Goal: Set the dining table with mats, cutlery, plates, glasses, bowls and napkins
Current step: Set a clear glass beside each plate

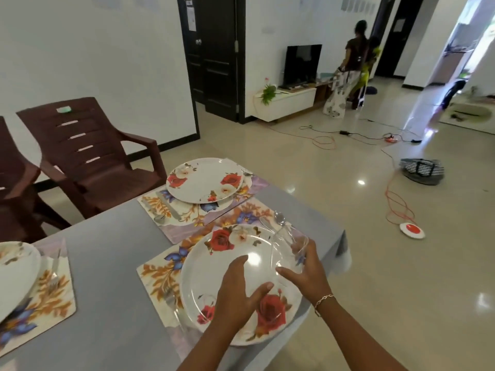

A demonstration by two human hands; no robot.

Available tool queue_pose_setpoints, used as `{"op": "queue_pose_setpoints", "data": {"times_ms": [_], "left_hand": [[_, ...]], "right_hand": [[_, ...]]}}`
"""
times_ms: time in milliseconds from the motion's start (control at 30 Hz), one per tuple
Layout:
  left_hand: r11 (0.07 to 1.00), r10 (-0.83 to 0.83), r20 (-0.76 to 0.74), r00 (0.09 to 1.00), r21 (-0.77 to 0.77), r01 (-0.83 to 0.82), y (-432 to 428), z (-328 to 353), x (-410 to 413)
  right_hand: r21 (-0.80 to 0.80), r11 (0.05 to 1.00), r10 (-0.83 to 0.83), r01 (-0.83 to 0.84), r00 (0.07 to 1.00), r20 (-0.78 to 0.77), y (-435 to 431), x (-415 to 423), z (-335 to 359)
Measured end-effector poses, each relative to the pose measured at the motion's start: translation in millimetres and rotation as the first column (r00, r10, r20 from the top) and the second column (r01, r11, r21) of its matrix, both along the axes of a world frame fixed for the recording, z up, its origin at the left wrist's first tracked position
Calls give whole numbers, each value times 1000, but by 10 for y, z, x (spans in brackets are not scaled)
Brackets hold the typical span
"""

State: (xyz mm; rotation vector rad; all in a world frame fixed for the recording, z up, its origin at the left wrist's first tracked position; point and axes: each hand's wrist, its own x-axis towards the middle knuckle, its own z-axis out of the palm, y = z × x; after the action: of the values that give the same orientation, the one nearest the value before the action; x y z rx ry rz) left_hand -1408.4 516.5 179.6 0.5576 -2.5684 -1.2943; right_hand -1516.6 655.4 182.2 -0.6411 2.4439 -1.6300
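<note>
At the far left, well away from your hands, a floral plate is cut off by the frame edge. It sits on a floral mat with a fork beside it. Beyond them stand two brown slatted plastic chairs, the left one also cropped.

Your left hand is over the near plate. Its fingers and thumb curl round something clear that looks like a second glass. Only faint rim lines show against the plate's roses, so its shape is hard to make out. A blurred bit of metal cutlery lies left of that grip on the near mat.

Just to the right, your right hand, with a bracelet at the wrist, grips a tilted clear glass above the plate's right rim. A spoon lies just beyond it.

Further beyond both hands, stacked floral plates rest on another mat.

The table is smooth and grey, and the tile floor is glossy cream. To the right of your grip, an orange cable, a white disc with a red centre and a patterned bag lie on the floor. In the distance are dark doors, a black TV and blurred standing people.
</note>
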Motion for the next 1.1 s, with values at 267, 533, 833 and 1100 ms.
{"op": "queue_pose_setpoints", "data": {"times_ms": [267, 533, 833, 1100], "left_hand": [[986, 150, 53, 987, -87, -145, -380, -159, -779], [961, 261, 81, 962, -121, -251, -656, -245, -1168], [886, 425, 79, 902, -243, -396, -502, -275, -1333], [793, 592, 171, 788, -301, -530, -199, -274, -1398]], "right_hand": [[26, 993, 117, -118, 993, 13, -566, -1160, -29], [44, 977, 209, -210, 977, 36, -1169, -1881, -182], [3, 942, 332, -335, 935, 124, -1572, -2343, -394], [-18, 928, 373, -373, 923, 96, -1579, -2506, -515]]}}
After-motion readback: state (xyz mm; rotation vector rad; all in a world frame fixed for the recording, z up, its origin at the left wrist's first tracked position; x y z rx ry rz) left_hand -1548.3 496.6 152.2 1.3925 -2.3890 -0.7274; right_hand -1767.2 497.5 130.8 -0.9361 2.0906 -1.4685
